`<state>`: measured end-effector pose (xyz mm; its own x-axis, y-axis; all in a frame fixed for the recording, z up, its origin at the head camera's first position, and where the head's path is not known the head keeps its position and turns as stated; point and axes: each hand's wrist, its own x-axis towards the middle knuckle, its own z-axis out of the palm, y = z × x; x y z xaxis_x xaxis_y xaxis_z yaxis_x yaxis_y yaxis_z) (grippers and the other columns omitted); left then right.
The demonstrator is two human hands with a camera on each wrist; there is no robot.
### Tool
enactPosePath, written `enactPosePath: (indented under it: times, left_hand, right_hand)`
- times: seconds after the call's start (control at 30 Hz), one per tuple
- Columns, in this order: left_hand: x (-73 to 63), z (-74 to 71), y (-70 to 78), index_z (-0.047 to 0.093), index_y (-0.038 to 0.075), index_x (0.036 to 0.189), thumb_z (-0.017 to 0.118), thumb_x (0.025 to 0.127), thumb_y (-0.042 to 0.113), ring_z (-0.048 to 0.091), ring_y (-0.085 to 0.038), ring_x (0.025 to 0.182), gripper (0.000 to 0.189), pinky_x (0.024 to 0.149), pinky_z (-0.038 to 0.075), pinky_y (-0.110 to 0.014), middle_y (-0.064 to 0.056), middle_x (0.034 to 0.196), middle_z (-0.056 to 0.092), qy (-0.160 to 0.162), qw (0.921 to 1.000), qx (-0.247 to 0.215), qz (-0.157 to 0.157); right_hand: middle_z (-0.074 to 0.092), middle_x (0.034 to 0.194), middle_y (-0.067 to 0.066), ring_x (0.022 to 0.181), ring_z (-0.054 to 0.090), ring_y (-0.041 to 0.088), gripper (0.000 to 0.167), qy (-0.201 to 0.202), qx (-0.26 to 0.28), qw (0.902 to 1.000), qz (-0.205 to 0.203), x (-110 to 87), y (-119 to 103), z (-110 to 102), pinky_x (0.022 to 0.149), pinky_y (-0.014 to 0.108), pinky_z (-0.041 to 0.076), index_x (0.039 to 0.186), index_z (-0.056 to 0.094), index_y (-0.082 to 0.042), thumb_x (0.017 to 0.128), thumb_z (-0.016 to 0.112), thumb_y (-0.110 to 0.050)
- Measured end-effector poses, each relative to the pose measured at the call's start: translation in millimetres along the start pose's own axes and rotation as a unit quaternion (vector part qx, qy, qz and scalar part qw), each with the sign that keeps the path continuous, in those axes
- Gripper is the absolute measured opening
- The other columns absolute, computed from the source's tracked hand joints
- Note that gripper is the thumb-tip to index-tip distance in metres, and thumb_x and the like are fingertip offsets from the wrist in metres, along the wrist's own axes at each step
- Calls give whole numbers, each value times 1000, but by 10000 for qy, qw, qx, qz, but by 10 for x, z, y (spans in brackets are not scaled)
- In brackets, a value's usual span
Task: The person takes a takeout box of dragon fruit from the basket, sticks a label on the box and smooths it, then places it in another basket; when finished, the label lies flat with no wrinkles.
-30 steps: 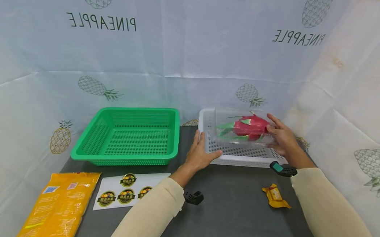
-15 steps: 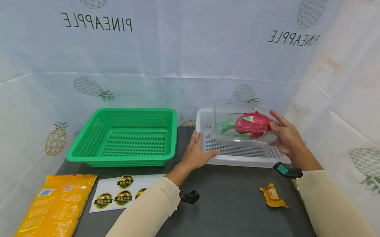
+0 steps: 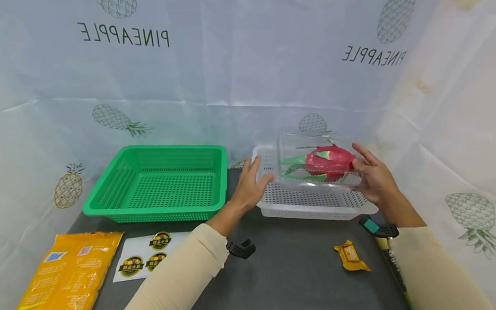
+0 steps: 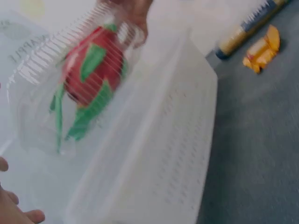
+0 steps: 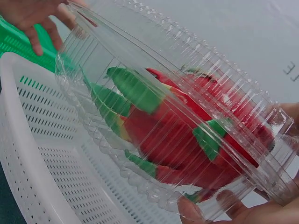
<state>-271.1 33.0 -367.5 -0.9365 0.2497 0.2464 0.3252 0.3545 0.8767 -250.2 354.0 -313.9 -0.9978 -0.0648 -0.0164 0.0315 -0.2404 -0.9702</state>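
My right hand grips the right end of a clear plastic clamshell box, thumb on the near side. Inside the box lies a red dragon fruit with green leaf tips, seen close through the ribbed plastic in the right wrist view. The box is held over a white perforated basket and overlaps its back part. By the basket's left end is my left hand, fingers extended and spread, thumb toward the box. Only a few left fingertips show in the left wrist view.
A green basket stands to the left. In front of it lie a sticker sheet, partly covered by my left sleeve, and an orange bag. A small yellow wrapped packet lies front right, beside a tube-like item.
My right hand has raised the boxed dragon fruit a little above the white basket. My left hand has come up off the basket's near-left rim toward the box. The head view has turned slightly right.
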Motion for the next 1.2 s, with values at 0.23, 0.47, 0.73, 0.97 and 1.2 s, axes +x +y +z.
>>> enactPosePath:
  times: [0.23,0.47,0.73,0.97,1.2]
  left_hand:
    - [18,-14,232,12,19,157,51,93,55,8,-31,144,83,107,16,-62,-10,160,5,66,9977,-673,-85]
    - [25,14,377,5,25,157,56,92,52,18,-30,142,87,100,34,-57,0,160,2,-286,9769,-2066,-457]
    - [-24,-16,483,8,28,157,67,90,37,41,-35,130,90,81,52,-50,-2,160,0,-533,9552,-2792,-830]
    - [-123,-59,505,15,32,156,70,89,27,55,-36,116,88,78,53,-49,-2,160,3,-407,9524,-2831,-1055]
    - [-297,-123,494,21,37,154,69,85,23,52,-33,118,85,72,55,-45,-6,158,14,-55,9528,-2867,-997]
  right_hand:
    - [1,156,9,119,34,22,69,-181,133,9997,-64,-109,-69,76,83,49,51,156,16,-31,99,53,-19]
    - [2,156,9,121,34,24,67,-399,362,9985,-103,-211,-80,171,86,49,49,156,18,-31,100,51,-13]
    - [4,156,9,124,31,25,68,-438,349,9984,-98,-297,-84,286,91,51,44,156,18,-31,100,52,-12]
    - [11,151,10,120,36,25,68,-540,375,9977,-154,-379,-31,388,84,49,51,157,15,-28,101,49,-11]
    - [27,140,6,112,48,23,67,-732,396,9959,-347,-511,47,505,80,43,53,157,10,-23,102,46,-10]
